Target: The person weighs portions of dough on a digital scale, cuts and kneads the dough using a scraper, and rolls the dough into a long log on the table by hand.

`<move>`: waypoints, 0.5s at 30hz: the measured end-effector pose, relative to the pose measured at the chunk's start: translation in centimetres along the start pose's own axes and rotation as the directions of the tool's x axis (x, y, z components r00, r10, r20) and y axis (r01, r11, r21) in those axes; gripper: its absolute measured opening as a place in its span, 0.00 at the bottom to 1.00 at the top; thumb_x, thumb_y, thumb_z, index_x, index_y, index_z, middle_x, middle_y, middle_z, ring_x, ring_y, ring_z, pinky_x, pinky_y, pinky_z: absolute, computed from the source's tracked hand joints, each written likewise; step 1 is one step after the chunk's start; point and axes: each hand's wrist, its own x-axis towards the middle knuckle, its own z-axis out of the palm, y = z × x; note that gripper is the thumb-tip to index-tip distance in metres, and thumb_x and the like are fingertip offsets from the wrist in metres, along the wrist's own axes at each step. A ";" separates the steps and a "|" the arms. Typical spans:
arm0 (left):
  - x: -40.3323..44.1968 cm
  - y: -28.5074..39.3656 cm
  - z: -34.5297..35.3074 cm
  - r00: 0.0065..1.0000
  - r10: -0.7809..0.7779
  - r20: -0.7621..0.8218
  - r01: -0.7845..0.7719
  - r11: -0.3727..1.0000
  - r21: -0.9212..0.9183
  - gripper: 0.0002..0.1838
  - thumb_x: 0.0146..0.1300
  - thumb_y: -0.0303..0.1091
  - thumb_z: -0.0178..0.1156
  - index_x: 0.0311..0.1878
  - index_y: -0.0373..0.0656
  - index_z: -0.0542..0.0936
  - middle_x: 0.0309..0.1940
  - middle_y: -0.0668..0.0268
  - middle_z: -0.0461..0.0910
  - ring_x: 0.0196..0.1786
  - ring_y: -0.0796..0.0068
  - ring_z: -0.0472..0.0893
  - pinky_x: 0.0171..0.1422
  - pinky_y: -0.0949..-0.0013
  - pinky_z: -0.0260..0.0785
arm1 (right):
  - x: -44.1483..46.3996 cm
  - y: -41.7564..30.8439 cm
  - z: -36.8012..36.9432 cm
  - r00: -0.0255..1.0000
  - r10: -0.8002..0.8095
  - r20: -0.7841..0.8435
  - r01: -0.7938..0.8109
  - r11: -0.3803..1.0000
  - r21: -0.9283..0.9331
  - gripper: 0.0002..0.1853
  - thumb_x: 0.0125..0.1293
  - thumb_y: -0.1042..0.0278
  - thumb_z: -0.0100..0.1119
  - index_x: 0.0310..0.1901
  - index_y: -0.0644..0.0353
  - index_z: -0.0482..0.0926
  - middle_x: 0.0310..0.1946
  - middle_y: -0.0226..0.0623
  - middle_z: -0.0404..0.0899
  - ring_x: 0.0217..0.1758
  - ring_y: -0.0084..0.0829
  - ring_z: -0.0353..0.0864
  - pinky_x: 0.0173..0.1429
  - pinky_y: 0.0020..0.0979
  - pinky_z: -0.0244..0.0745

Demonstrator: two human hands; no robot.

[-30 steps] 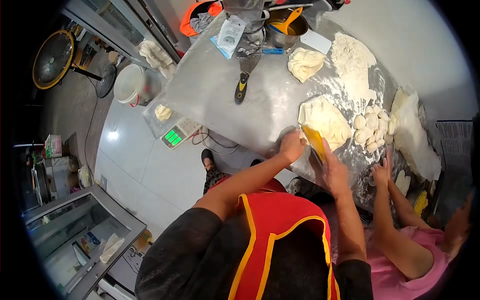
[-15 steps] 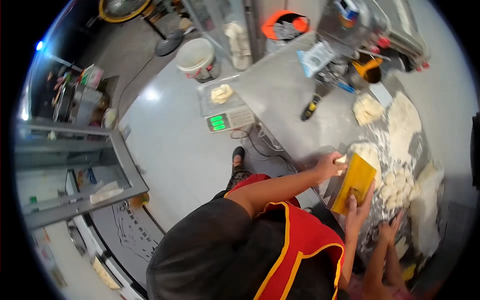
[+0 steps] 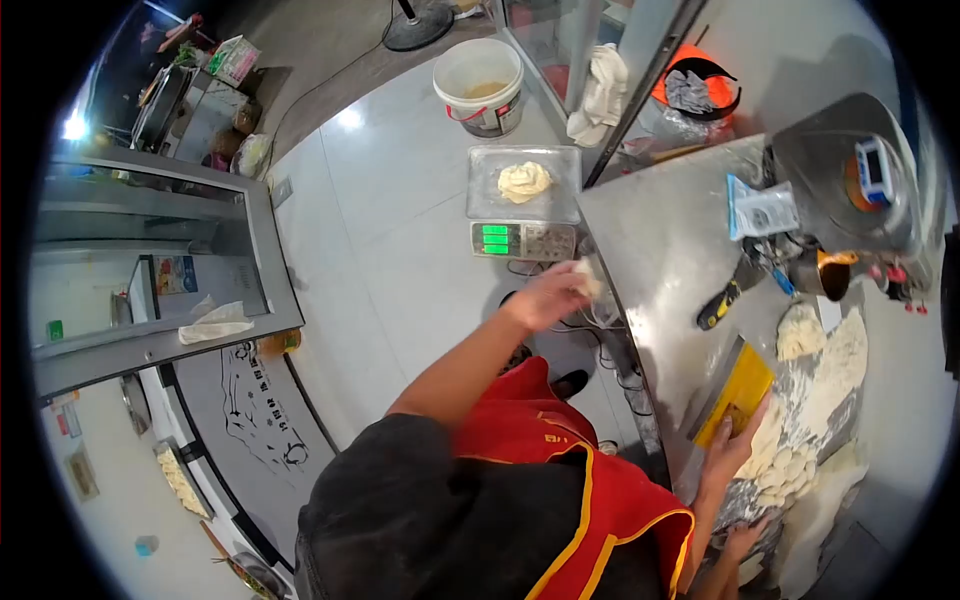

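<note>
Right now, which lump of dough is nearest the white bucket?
The lump on the clear tray by the scale with green digits. Other lumps lie on the metal table, and the left hand holds a small pale piece.

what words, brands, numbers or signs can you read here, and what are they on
Nothing reads clearly enough to quote.
Digital scale: three green display rows, digits blurred.
Bucket label: too small.
Grey panel: dark characters, too small.
Blue-and-white packet: print blurred.
Red apron: small yellow lettering, unreadable.
Poster behind glass: too small.
</note>
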 end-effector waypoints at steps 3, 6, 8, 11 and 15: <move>2.4 -0.6 -11.3 0.966 0.206 -0.155 -0.128 0.905 0.405 0.16 0.66 0.29 0.56 0.55 0.38 0.72 0.47 0.60 0.79 0.49 0.68 0.79 0.52 0.65 0.74 | 1.5 -1.2 1.5 0.997 -0.064 0.034 0.067 0.994 -0.084 0.36 0.66 0.82 0.45 0.74 0.50 0.49 0.61 0.52 0.70 0.56 0.35 0.75 0.58 0.31 0.68; 7.4 1.1 -18.2 0.852 -0.080 -0.517 0.103 0.995 0.017 0.13 0.67 0.29 0.54 0.52 0.35 0.76 0.43 0.59 0.80 0.43 0.64 0.81 0.46 0.64 0.76 | 2.0 -2.4 2.6 0.987 0.134 0.083 -0.126 0.988 -0.091 0.34 0.67 0.78 0.46 0.74 0.51 0.49 0.63 0.53 0.67 0.59 0.39 0.73 0.60 0.30 0.66; 11.5 0.3 -23.0 0.822 0.099 -0.562 0.147 0.915 0.376 0.12 0.66 0.29 0.54 0.49 0.35 0.79 0.39 0.56 0.82 0.39 0.58 0.82 0.44 0.62 0.75 | 2.3 -3.0 3.4 0.985 0.165 0.059 -0.154 0.975 -0.160 0.34 0.68 0.76 0.46 0.74 0.52 0.49 0.64 0.54 0.66 0.61 0.42 0.71 0.62 0.32 0.64; 16.9 0.7 -26.8 0.789 0.321 -0.524 0.352 0.464 0.813 0.11 0.65 0.33 0.53 0.40 0.36 0.82 0.34 0.49 0.81 0.42 0.54 0.80 0.47 0.59 0.71 | 2.5 -2.9 4.4 0.995 0.091 0.026 -0.079 0.949 -0.305 0.33 0.70 0.72 0.46 0.74 0.55 0.49 0.65 0.55 0.64 0.65 0.46 0.68 0.65 0.34 0.61; 22.0 -2.5 -32.0 0.886 0.429 -0.176 0.228 -0.072 0.971 0.11 0.58 0.32 0.54 0.41 0.43 0.83 0.33 0.52 0.81 0.41 0.50 0.79 0.49 0.53 0.71 | 2.4 -2.8 5.7 0.979 0.202 0.023 -0.185 0.929 -0.320 0.31 0.72 0.65 0.45 0.73 0.61 0.48 0.68 0.56 0.59 0.68 0.47 0.63 0.69 0.34 0.57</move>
